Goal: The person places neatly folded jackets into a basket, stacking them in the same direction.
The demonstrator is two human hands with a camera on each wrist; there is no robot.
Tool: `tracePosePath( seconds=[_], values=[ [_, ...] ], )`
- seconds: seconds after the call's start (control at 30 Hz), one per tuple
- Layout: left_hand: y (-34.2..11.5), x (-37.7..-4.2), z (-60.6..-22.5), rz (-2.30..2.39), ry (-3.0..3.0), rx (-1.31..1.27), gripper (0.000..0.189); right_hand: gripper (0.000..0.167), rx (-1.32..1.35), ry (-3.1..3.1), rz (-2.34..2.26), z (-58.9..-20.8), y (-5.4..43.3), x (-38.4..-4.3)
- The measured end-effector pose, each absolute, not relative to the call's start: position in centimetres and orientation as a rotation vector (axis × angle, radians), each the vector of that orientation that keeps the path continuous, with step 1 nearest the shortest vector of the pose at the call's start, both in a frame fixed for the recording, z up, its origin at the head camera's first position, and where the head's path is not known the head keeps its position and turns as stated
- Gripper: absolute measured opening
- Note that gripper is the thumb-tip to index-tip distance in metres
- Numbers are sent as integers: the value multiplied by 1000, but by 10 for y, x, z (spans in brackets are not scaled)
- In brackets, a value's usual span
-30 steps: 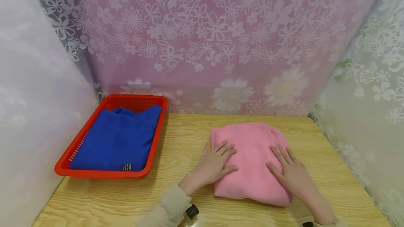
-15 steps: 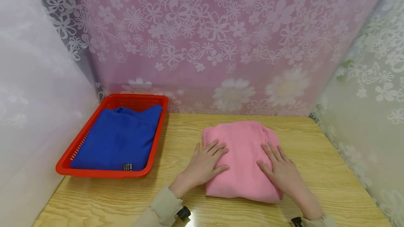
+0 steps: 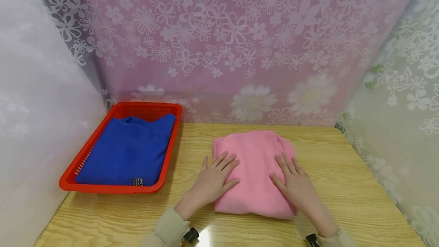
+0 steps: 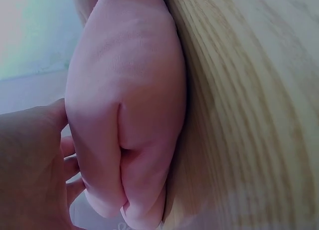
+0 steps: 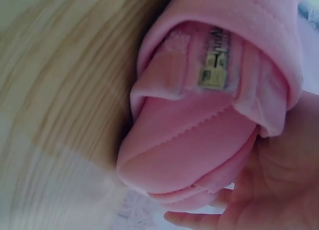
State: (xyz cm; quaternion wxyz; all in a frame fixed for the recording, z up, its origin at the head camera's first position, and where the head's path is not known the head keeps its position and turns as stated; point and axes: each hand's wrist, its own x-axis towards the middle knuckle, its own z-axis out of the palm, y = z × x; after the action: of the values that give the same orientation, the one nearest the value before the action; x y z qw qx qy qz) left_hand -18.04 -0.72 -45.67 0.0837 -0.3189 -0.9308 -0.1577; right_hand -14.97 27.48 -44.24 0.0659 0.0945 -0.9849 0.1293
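A folded pink zip-up jacket (image 3: 255, 178) lies on the table as a thick bundle. My left hand (image 3: 214, 178) rests on its left side, fingers spread and straight over the top. On the right side my right hand (image 3: 296, 186) lies the same way, the thumb pointing inward across the cloth. In the left wrist view, rounded folds of the jacket (image 4: 124, 90) face the camera, beside the left hand (image 4: 35, 155). The right wrist view shows a metal zipper end (image 5: 213, 76) between the layers, with the right hand (image 5: 271, 175) along the top of the cloth.
A red plastic basket (image 3: 169, 155) stands at the left of the wooden table (image 3: 192, 140). Inside it lies a folded blue garment (image 3: 127, 151) with a small black label. Flowered curtains (image 3: 219, 48) hang behind the table and along both sides.
Both hands and the pink jacket have slid left along the table, toward the basket. The hands keep the same hold on the jacket's sides, and the basket has stayed put.
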Motion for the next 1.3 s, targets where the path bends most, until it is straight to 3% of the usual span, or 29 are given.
tracePosePath(
  seconds=[1.0,1.3],
  values=[
    [-51,-175,-459,-551,-2797,-813,54,67,343,-2886,340,-445,212,-153],
    [-50,-174,-464,-573,-2770,-731,56,68,355,-2855,491,-449,214,-153]
  ],
)
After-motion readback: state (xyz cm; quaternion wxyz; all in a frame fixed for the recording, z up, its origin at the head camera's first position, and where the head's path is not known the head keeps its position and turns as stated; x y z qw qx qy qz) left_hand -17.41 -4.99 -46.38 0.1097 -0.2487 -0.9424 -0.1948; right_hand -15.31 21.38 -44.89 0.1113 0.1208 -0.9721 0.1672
